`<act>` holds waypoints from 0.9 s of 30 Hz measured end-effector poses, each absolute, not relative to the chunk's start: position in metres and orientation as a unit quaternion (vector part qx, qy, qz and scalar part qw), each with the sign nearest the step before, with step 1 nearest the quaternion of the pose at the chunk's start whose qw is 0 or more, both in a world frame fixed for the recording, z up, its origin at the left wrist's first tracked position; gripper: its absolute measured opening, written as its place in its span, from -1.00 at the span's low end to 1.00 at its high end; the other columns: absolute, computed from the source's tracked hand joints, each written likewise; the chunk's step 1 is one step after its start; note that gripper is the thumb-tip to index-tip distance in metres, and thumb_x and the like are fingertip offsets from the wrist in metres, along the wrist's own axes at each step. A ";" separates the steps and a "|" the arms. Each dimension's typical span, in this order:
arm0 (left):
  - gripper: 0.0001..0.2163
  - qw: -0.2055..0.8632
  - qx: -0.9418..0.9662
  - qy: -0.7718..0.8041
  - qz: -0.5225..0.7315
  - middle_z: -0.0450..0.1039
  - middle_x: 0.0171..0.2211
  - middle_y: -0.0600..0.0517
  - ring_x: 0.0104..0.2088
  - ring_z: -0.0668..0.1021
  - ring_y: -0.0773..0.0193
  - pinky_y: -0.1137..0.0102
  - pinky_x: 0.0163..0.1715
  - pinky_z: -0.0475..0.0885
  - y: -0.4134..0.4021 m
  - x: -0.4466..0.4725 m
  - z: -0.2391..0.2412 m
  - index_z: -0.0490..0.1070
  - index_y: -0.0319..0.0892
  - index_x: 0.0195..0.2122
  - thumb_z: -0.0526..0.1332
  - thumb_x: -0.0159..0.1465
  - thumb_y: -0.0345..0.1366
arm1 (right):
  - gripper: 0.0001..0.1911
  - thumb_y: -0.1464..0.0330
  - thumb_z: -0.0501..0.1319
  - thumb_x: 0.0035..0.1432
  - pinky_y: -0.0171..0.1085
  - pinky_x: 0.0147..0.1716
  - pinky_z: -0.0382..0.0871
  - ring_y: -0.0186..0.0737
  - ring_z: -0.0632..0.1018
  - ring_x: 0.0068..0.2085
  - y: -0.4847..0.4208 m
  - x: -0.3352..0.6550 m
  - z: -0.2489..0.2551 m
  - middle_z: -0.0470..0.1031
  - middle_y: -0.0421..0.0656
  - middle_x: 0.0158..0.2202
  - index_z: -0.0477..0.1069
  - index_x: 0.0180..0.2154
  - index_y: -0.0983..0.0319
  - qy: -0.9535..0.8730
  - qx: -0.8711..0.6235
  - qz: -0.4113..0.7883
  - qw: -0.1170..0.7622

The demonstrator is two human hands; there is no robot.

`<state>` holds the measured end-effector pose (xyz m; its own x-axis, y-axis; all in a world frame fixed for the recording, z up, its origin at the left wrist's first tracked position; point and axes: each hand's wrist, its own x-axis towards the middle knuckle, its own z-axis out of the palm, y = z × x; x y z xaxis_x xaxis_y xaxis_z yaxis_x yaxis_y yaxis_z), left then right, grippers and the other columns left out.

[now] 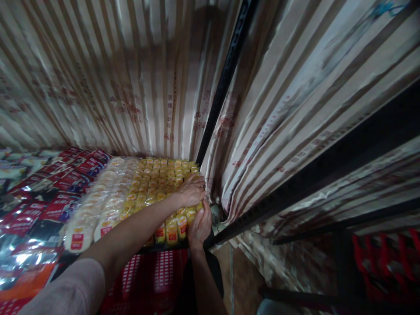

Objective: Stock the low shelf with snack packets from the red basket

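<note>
Several rows of small yellow wrapped packets (154,175) stand tightly packed at the right end of a display. My left hand (192,191) lies on top of the yellow packets near their right edge, fingers stretched out and pointing right. Against the right side of the same rows, my right hand (200,223) is held upright, its fingers extended and close to the left fingertips. Nothing shows gripped in either hand, though the right palm is partly hidden. Left of the yellow rows lie white pieces in clear wrap (88,210) with red labels.
Red and dark packets (62,203) fill the display's left part. Pleated printed curtains (147,87) hang behind and to the right. A black upright post (223,83) stands at the corner. Below is a red basket (147,280); red crates (387,262) sit at lower right.
</note>
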<state>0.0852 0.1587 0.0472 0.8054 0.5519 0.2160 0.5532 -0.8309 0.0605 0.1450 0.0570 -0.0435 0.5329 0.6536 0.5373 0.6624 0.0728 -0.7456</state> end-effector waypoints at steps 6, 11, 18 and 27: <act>-0.62 -0.027 -0.945 -0.315 -0.085 0.44 0.02 0.01 0.22 0.23 0.19 0.11 0.22 -0.05 0.181 0.091 0.040 0.47 -0.16 -0.16 -0.14 0.39 -0.21 | -0.51 0.27 -0.20 0.31 0.00 0.05 0.24 -0.08 0.38 0.09 0.055 0.143 -0.044 0.39 0.16 0.02 0.30 0.03 0.40 -0.482 -0.678 -0.008 0.555; -0.61 -0.014 -0.943 -0.320 -0.088 0.48 -0.04 -0.02 0.12 0.35 0.20 0.15 0.19 0.04 0.190 0.089 0.034 0.50 -0.20 -0.22 -0.11 0.38 -0.21 | -0.50 0.27 -0.22 0.31 0.04 0.07 0.23 -0.07 0.36 0.11 0.057 0.142 -0.043 0.38 0.16 0.03 0.29 0.05 0.38 -0.480 -0.681 0.005 0.554; -0.62 -0.003 -0.942 -0.327 -0.068 0.46 -0.01 -0.01 0.12 0.35 0.21 0.18 0.19 0.08 0.190 0.088 0.041 0.51 -0.17 -0.20 -0.11 0.38 -0.19 | -0.51 0.26 -0.21 0.31 0.08 0.07 0.22 -0.07 0.36 0.11 0.056 0.140 -0.039 0.39 0.16 0.04 0.29 0.05 0.36 -0.481 -0.674 0.006 0.561; -0.61 0.012 -0.943 -0.327 -0.067 0.48 -0.06 -0.04 0.07 0.38 0.23 0.27 0.11 0.19 0.196 0.086 0.039 0.51 -0.22 -0.21 -0.11 0.38 -0.21 | -0.54 0.27 -0.20 0.31 0.06 0.08 0.23 -0.10 0.36 0.11 0.058 0.139 -0.041 0.41 0.10 0.01 0.31 0.04 0.31 -0.475 -0.678 0.002 0.561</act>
<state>0.0858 0.1964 0.0394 0.7776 0.6144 0.1337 0.6175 -0.7863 0.0217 0.1391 0.0585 -0.0410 0.5481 0.6466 0.5305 0.6423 0.0810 -0.7622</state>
